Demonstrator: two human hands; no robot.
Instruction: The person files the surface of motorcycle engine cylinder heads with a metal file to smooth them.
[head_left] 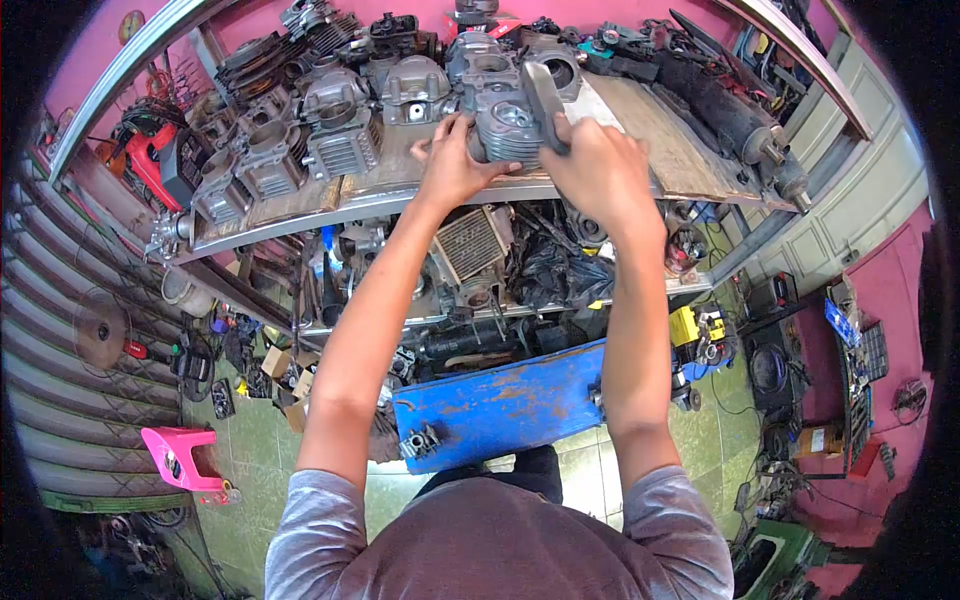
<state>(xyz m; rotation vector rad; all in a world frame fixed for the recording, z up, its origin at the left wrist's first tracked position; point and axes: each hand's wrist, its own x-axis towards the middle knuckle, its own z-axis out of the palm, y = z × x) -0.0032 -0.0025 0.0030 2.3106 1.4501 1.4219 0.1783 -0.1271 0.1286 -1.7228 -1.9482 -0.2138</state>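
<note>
On the wooden shelf top stands a finned metal engine part [508,125] with a round recess on its upper face. My left hand [455,165] is spread at its left side, with the thumb along the lower front edge. My right hand [598,165] is wrapped round the lower end of a flat grey metal piece [543,98], which stands tilted along the right side of the finned part. Whether the metal piece touches the finned part cannot be made out.
More engine parts [340,135] line the shelf at the left. Dark exhaust pipes [715,115] lie at the right. Below are a lower shelf with a finned block [469,243], a blue bench [510,400] and a pink stool [180,458].
</note>
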